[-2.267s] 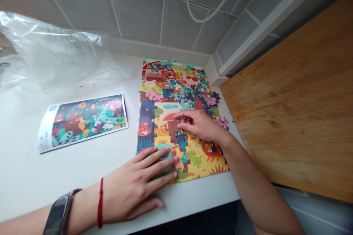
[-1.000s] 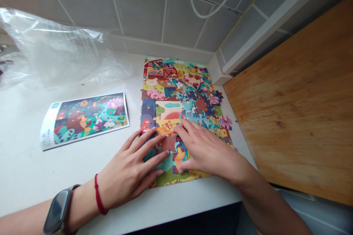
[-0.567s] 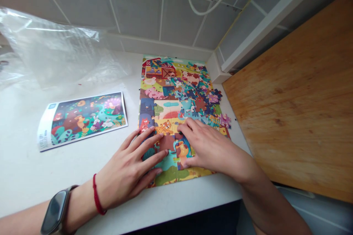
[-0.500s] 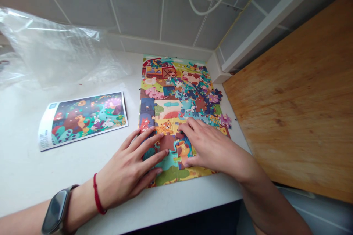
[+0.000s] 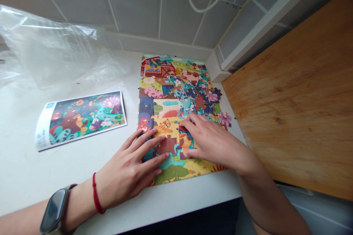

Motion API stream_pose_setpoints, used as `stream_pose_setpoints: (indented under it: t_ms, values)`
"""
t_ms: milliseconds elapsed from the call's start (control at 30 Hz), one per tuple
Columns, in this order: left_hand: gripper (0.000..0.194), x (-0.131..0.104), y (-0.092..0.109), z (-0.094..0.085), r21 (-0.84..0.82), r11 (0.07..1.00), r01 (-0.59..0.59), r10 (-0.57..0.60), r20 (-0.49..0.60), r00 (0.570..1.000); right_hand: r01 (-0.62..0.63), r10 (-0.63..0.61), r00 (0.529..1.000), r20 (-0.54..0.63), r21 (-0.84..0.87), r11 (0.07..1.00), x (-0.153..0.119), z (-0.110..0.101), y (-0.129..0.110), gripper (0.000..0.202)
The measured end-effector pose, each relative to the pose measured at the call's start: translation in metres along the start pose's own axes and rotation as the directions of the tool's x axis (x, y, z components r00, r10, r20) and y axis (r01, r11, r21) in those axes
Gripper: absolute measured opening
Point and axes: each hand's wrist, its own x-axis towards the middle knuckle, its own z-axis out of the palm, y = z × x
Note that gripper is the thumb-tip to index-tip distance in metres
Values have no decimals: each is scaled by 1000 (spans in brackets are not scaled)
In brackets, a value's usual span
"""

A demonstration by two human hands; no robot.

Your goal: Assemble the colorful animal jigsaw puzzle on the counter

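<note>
My left hand (image 5: 135, 167) lies with its fingers spread over the lower left of the puzzle board (image 5: 173, 172), fingertips touching the edge of a brown puzzle piece (image 5: 168, 144). To the right of that piece, my right hand (image 5: 211, 139) pinches a puzzle piece with an orange pot (image 5: 185, 141) between thumb and fingers. The two pieces sit close together; whether they interlock I cannot tell. Beneath them the board has a finished animal picture. Several loose pieces (image 5: 190, 99) are heaped on its upper right, some overlapping.
A curled picture sheet (image 5: 85, 120) rests on the white table (image 5: 19, 176) at left, with a clear plastic bag (image 5: 55, 51) behind it. A wooden board (image 5: 298, 95) stands on the right. Loose pink-purple pieces (image 5: 226, 119) stick out past the puzzle's right edge. A tiled wall (image 5: 138, 7) closes the back.
My right hand has shifted the orange-pot piece slightly away from me, uncovering more of the picture below it. My left hand has stayed nearly in place.
</note>
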Motion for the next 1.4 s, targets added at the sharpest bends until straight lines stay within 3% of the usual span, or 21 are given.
stream_pose_setpoints:
  t_ms: [433,800,1400]
  values:
    - [12,12,1,-4,-144,989,34,-46,-75,996,46,-47,999,-12,-19,999,1,5,4,62]
    - [20,16,1,-4,-210,974,79,-101,-94,990,82,-83,996,-26,-27,996,4,8,7,67]
    - [30,11,-1,1,-37,999,7,-10,-87,996,136,-135,991,-21,63,989,8,9,7,63]
